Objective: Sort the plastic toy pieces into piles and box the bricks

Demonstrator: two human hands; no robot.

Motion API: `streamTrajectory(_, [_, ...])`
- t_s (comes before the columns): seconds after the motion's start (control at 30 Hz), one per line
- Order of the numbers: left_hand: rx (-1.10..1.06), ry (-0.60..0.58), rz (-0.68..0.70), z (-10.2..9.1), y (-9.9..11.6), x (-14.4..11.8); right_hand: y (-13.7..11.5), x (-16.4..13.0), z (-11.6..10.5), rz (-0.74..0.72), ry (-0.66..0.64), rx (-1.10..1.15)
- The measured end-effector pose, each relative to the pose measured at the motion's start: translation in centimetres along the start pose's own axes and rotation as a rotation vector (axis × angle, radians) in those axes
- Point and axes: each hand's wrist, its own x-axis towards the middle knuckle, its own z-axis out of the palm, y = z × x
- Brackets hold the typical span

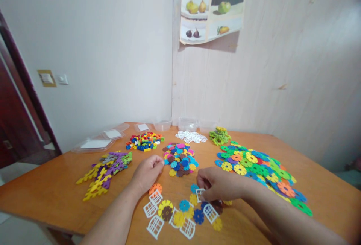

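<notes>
Many purple and yellow notched plastic pieces (108, 172) left of the left hand (147, 172), fingers curled narrow, cannot tell if holding; nearer than those fingers, white arched plastic window frames (155, 226) among scattered coloured round plastic discs (184, 205); right of its fingertips, heaped multicoloured notched plastic discs (180, 160); right hand (218, 183), fingers bent in at one white frame (199, 194), grip unclear; right of its fingers, large bright round plastic discs (262, 169)

Bare forearms (113, 211) reach forward, left hand (148, 168) and right hand (216, 183) apart, fingers curled inward
</notes>
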Motion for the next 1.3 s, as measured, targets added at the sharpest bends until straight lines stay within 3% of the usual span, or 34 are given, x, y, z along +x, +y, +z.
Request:
streamTrajectory(0.13, [0.004,-0.006,0.010,0.1,-0.4,0.1,1.0,1.0,-0.3,-0.052,-0.091,0.282])
streamTrajectory(0.23, [0.000,-0.005,0.018,0.2,-0.7,0.1,1.3,2.8,-1.6,-0.081,-0.067,0.480])
streamTrajectory(0.3, [-0.003,-0.004,0.007,0.3,-0.7,0.2,1.0,4.3,-2.9,-0.060,0.087,0.669])
streamTrajectory(0.4, [0.005,-0.003,-0.010,0.2,-0.5,0.2,0.5,6.3,-4.8,-0.066,0.526,1.023])
streamTrajectory(0.43, [0.005,-0.002,-0.010,0.2,-0.4,0.2,0.4,6.7,-5.2,-0.070,0.614,1.076])
streamTrajectory(0.5, [0.002,-0.001,-0.004,0.2,-0.4,0.2,0.4,7.0,-5.2,-0.066,0.672,1.096])
streamTrajectory(0.63, [-0.004,-0.002,0.005,0.2,-0.6,0.2,1.2,5.6,-3.4,-0.031,0.549,0.956])
streamTrajectory(0.8, [0.000,0.002,0.005,0.1,-0.4,0.1,1.5,1.3,-2.3,-0.037,0.245,0.351])
streamTrajectory(0.97, [0.023,0.004,-0.018,0.1,0.1,0.0,1.0,-2.4,-2.2,-0.031,-0.023,-0.002])
streamTrajectory(1.1, [0.032,0.009,-0.021,0.0,0.3,0.0,0.4,-3.6,-1.2,-0.085,-0.052,-0.191])
streamTrajectory(1.3, [0.020,0.023,-0.001,0.1,0.1,0.0,-0.9,-3.5,-0.1,-0.098,-0.087,-0.260])
